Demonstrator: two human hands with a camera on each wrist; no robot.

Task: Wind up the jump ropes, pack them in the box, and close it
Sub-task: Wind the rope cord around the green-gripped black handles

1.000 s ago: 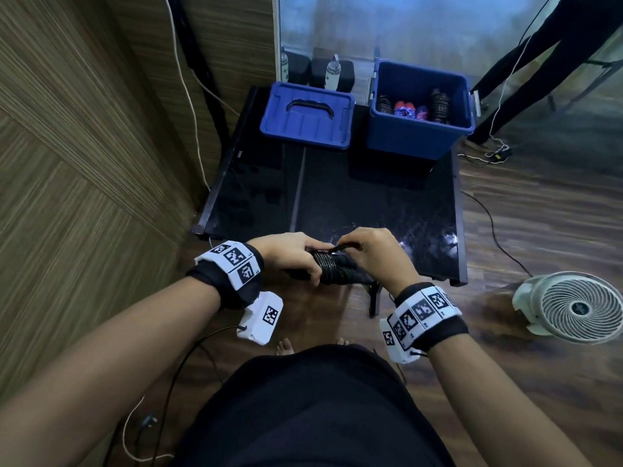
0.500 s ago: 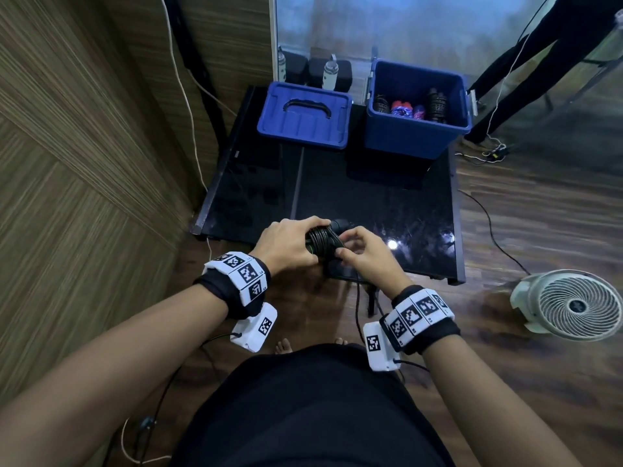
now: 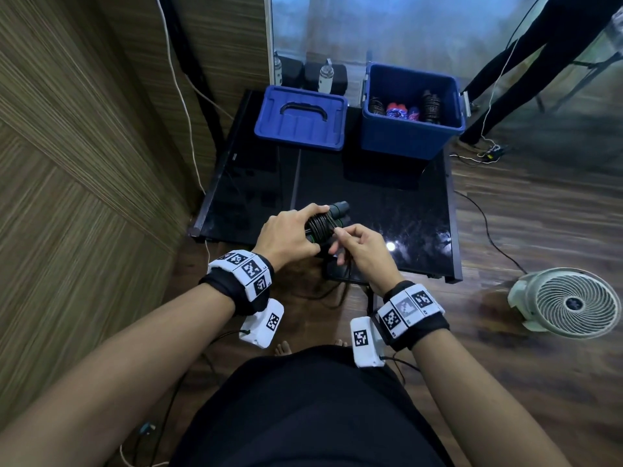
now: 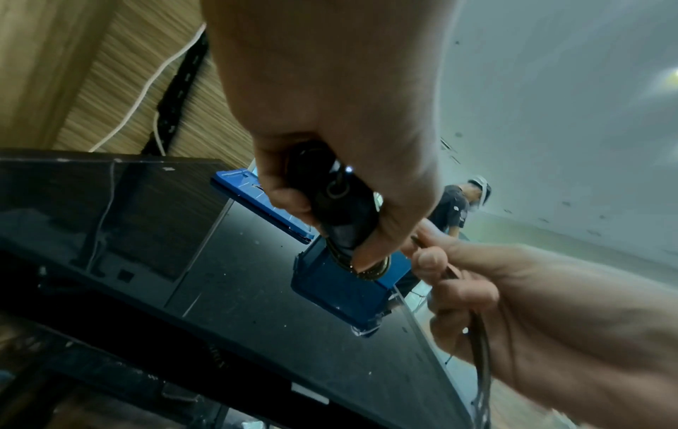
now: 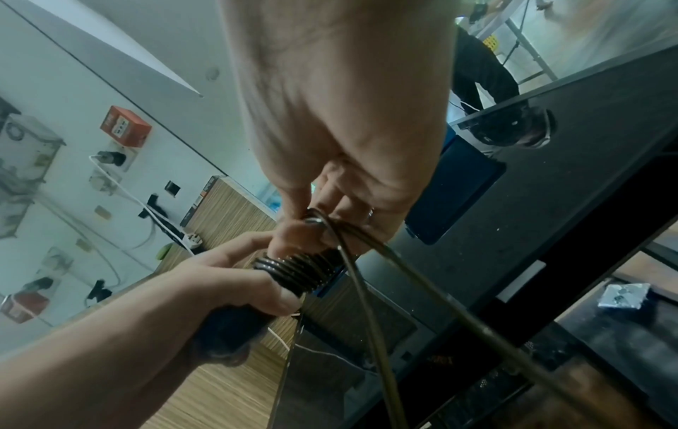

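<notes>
My left hand (image 3: 290,232) grips the black jump rope handles (image 3: 332,215), with several turns of black cord (image 5: 297,270) wound round them, above the near edge of the black table (image 3: 387,197). My right hand (image 3: 357,246) pinches the loose cord (image 5: 366,290) just right of the coil; the rest hangs down past the table edge. In the left wrist view my left hand (image 4: 330,145) closes round the handle ends (image 4: 330,188). The open blue box (image 3: 409,129) stands at the table's far right with several wound ropes (image 3: 401,111) inside. Its blue lid (image 3: 301,117) lies flat to its left.
A wood-panel wall (image 3: 84,163) runs along the left, with a white cable (image 3: 182,96) down it. A white floor fan (image 3: 569,303) sits on the wooden floor at right. Two bottles (image 3: 325,75) stand behind the lid. Black tripod legs (image 3: 526,62) rise at far right.
Both hands have lifted the handles up and forward over the table edge. The right hand has come off the coil and now pinches the loose cord beside it.
</notes>
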